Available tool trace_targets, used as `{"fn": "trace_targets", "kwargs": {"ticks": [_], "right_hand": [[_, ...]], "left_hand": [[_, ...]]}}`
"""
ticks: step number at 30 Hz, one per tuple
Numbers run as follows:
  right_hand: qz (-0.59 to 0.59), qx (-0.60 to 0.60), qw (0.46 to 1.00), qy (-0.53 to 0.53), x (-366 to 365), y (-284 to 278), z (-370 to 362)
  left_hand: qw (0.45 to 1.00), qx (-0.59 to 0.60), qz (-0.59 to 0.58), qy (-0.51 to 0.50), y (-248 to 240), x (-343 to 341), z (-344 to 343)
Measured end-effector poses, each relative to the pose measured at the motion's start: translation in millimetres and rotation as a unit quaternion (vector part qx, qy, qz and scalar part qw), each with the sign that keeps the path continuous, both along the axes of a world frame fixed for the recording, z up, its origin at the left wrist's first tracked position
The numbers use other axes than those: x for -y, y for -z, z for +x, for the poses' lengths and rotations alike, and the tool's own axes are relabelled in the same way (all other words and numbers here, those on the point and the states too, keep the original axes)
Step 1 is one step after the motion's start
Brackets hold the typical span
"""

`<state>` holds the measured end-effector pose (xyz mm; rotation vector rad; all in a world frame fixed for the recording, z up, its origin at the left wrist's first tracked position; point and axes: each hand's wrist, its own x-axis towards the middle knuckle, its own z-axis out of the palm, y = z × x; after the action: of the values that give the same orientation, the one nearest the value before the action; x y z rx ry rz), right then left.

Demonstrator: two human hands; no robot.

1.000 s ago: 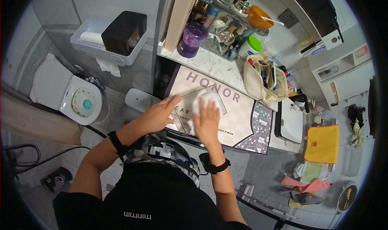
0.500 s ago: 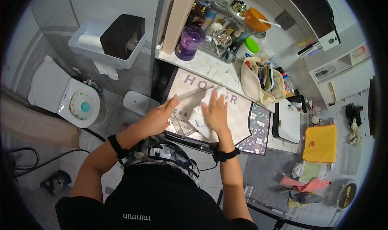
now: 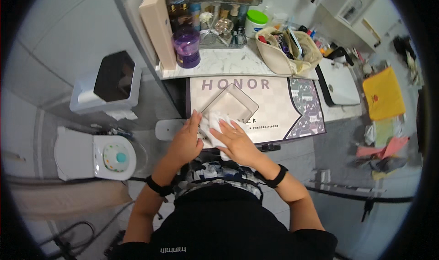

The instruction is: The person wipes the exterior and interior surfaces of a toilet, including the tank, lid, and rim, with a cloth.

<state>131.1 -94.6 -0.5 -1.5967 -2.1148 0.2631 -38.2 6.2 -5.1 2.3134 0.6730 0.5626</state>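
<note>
A clear, shallow rectangular box (image 3: 242, 99) with a dark rim stands at an angle on the patterned mat (image 3: 274, 102). My left hand (image 3: 184, 143) is at its left corner, fingers stretched along the edge and the thumb apart, gripping the side. A crumpled white cloth (image 3: 212, 123) covers the box's near side. My right hand (image 3: 237, 143) holds the cloth against it with spread fingers. Cloth and hands hide the box's near corner.
Behind the mat, a marble-patterned ledge (image 3: 224, 61) carries a purple jar (image 3: 186, 49), a tall beige box (image 3: 157, 31) and a beige pouch (image 3: 274, 54) of small items. A white basin-like item (image 3: 340, 84) stands right; a toilet (image 3: 114, 157) is left.
The view has turned, so the mat now lies level. My right hand and the cloth have moved toward the box's near left side, close to my left hand. More of the box's far side shows.
</note>
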Motion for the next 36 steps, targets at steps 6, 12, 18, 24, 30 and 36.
{"fn": "trace_targets", "kwargs": {"ticks": [6,12,18,24,30,36], "right_hand": [[0.041,-0.053,0.978,0.199,30,23,46],[-0.012,-0.21,0.909,0.36,43,23,74],[0.036,-0.207,0.887,0.412,58,22,60],[-0.045,-0.218,0.871,0.438,79,13,58],[-0.005,-0.241,0.893,0.379,70,20,59],[-0.03,-0.227,0.91,0.346,37,8,62]], "left_hand": [[0.99,-0.042,0.132,-0.002,2,1,6],[0.979,-0.136,0.148,-0.031,-27,2,51],[0.931,-0.323,0.158,-0.063,-12,14,79],[0.974,-0.187,0.125,-0.023,-18,-2,62],[0.976,-0.03,0.211,-0.038,-93,3,-36],[0.942,0.068,0.253,-0.211,-163,-2,-134]]}}
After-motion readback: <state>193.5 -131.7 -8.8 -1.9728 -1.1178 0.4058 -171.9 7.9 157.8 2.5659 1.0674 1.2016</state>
